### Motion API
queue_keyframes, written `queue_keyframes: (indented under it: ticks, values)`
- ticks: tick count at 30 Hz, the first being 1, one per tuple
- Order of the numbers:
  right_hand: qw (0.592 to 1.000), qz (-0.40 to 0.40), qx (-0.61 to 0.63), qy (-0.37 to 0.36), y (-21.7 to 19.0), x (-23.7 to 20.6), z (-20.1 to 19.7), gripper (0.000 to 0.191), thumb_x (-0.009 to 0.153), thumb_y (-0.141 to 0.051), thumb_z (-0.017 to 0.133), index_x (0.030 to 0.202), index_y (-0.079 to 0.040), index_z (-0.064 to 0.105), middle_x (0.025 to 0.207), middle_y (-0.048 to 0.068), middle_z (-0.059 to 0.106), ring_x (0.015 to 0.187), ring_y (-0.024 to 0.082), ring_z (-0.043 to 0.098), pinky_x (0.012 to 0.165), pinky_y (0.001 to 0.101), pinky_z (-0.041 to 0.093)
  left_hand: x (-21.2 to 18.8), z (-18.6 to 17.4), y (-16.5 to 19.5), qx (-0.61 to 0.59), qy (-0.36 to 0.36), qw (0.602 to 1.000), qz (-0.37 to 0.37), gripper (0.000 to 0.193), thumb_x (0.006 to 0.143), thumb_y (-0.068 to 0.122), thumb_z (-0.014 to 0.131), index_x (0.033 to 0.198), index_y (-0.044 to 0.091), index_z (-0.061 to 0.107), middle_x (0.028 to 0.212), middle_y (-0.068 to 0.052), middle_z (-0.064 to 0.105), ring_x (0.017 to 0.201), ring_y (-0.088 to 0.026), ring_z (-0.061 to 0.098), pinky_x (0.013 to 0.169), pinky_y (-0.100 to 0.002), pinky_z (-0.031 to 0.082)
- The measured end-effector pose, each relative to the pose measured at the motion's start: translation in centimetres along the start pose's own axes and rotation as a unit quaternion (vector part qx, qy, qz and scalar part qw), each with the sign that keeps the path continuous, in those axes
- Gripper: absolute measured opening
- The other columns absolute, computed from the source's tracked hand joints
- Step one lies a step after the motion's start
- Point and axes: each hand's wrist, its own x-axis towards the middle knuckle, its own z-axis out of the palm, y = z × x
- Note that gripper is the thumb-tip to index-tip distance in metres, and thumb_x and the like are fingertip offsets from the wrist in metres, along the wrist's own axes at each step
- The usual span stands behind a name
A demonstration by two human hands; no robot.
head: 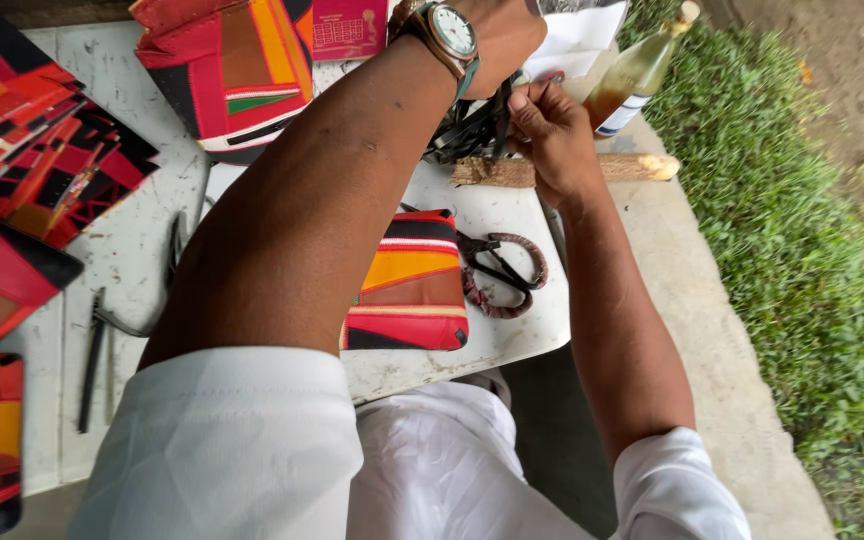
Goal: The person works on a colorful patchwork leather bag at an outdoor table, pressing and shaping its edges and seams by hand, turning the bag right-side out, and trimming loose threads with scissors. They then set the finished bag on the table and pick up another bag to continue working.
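My left hand (497,35), with a wristwatch on the wrist, reaches to the far edge of the white table (142,240) and closes over a bundle of black straps (467,130). My right hand (552,135) grips the same black bundle from the right side. Just below my right hand lies a rough wooden stick (512,172). Nearer to me on the table rest a striped red, yellow and black pouch (412,285) and scissors with wrapped handles (502,275). What the fingers of my left hand hold is partly hidden.
Colourful patchwork bags lie on the table: one at the top (232,65), others on the left (32,130). A bottle of amber liquid (632,80) stands at the far right corner. Black tools (92,360) lie left of my arm. Concrete and grass (802,250) run along the right.
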Motion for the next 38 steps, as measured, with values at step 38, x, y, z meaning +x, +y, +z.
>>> queue_keyframes:
  ticks: [38]
  values:
    - [0.983, -0.094, 0.108, -0.113, -16.2, -7.1, -2.3, 0.024, 0.117, -0.022, 0.058, 0.117, -0.001, 0.068, 0.07, 0.006, 0.058, 0.047, 0.01, 0.04, 0.045, 0.0273, 0.036, -3.6, -13.6, 7.5, -0.475, 0.0, 0.861, -0.184, 0.037, 0.094, 0.029, 0.073, 0.124, 0.008, 0.069, 0.125, -0.014, 0.077, 0.119, -0.017, 0.076, 0.107, -0.027, 0.055]
